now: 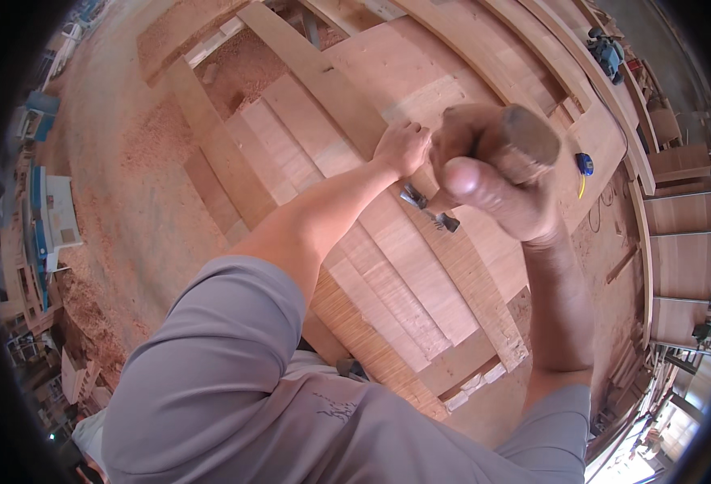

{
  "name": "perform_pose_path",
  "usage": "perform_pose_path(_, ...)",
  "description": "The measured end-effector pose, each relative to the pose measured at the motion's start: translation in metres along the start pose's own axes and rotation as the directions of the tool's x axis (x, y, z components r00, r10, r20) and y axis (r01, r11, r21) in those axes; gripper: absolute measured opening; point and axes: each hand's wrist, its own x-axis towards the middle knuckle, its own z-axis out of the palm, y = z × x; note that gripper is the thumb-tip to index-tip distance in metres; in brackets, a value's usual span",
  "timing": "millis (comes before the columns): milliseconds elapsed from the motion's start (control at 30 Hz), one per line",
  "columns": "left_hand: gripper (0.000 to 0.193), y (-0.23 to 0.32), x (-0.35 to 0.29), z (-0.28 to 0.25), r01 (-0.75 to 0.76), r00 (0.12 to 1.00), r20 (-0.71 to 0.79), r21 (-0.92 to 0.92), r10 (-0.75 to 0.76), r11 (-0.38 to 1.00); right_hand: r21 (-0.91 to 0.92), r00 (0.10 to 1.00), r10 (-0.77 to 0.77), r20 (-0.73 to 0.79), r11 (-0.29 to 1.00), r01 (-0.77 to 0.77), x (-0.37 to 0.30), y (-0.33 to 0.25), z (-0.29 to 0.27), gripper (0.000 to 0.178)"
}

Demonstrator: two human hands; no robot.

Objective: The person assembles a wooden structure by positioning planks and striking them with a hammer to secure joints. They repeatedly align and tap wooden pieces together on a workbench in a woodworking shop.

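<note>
My right hand [492, 177] is raised over the boards, its fingers wrapped round the wooden handle of a hammer [533, 143]. The thick butt of the handle faces up, and two dark metal ends of its head show below the fist. Just left of it, my left hand [402, 148] is closed at the edge of a long plank [315, 74]; whatever its fingers hold is hidden. Both hands are above a wide panel of joined wooden boards [372, 250].
A blue tape measure [584, 164] with yellow tape out lies to the right. Farther off at upper right stands a teal power tool [607, 56] among long planks. Sawdust [166, 133] covers the floor at left, with blue-and-white machinery [56, 218] beyond it.
</note>
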Motion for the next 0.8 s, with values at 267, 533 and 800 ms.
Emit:
perform_pose_path(267,0.015,-0.010,0.000,0.011,-0.102,0.993,-0.051,0.003,0.102,0.995,-0.045,0.994,-0.061,-0.094,0.997,0.057,-0.019,-0.005,0.005,0.054)
perform_pose_path(533,0.015,0.005,-0.001,0.002,-0.066,0.995,-0.080,-0.073,0.060,0.995,-0.134,0.953,-0.304,0.008,0.944,0.302,-0.077,-0.018,-0.008,0.036)
perform_pose_path(800,0.017,0.001,-0.002,-0.003,-0.026,0.999,0.032,-0.025,0.026,0.999,-0.098,0.867,-0.343,-0.362,0.939,0.330,-0.159,-0.114,-0.020,0.033)
